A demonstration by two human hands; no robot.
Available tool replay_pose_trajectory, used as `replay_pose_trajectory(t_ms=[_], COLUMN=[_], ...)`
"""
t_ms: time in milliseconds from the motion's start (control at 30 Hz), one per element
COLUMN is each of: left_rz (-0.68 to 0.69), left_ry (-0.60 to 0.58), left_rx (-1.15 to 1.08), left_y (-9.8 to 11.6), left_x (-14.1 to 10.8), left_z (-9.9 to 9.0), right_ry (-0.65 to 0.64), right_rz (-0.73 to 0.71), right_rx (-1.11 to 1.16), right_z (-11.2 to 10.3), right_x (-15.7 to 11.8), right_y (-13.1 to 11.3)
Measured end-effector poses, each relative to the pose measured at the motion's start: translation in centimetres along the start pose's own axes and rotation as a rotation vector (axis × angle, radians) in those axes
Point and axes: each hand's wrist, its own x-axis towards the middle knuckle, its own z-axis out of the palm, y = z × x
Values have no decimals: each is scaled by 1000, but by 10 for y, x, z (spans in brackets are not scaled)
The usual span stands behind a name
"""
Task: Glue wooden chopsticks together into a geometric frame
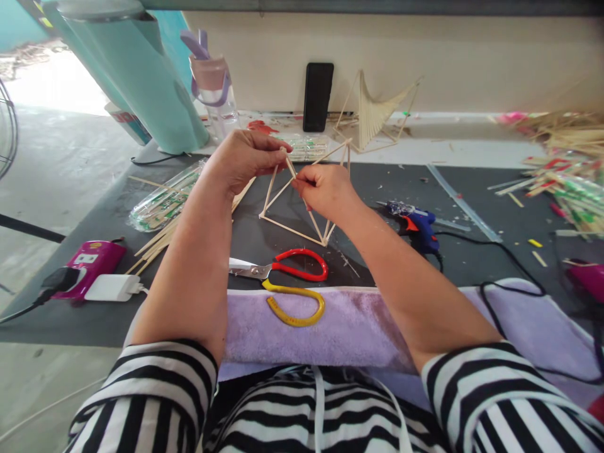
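Observation:
A frame of thin wooden sticks [292, 229] stands on the dark table, joined at its corners. My left hand [257, 156] pinches its upper left corner between thumb and fingers. Closed on a stick just below that corner is my right hand [325, 187], its fingertips near the left ones. Part of the frame lies hidden behind the right hand. Nearer to me, scissors [268, 270] with one red and one yellow handle lie open, partly on a purple towel [349, 324]. A blue glue gun [418, 225] rests to the right of my right forearm.
Loose sticks [158, 245] and a plastic packet [165, 198] lie left. Behind stand a teal kettle [136, 75], a bottle [214, 88], a phone [318, 97] and a finished-looking stick model [377, 113]. A pink power socket [92, 264] sits left; a black cord [500, 251] crosses right.

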Motion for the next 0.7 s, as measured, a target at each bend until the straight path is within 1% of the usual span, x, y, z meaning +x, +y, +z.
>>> replay_pose_trajectory(t_ms=[100,233,433,700], left_rz=[0,-36,6,-17], left_ry=[-23,-51,-12,28], left_rx=[16,42,24,10], left_y=[-1,0,-1,0], left_x=[0,0,1,3], left_z=[-1,-1,0,2], right_ry=[5,20,24,15], right_rz=[3,0,9,30], right_rx=[23,29,24,15], right_z=[1,1,0,0], right_x=[0,-1,-2,-1], right_y=[1,1,-1,-4])
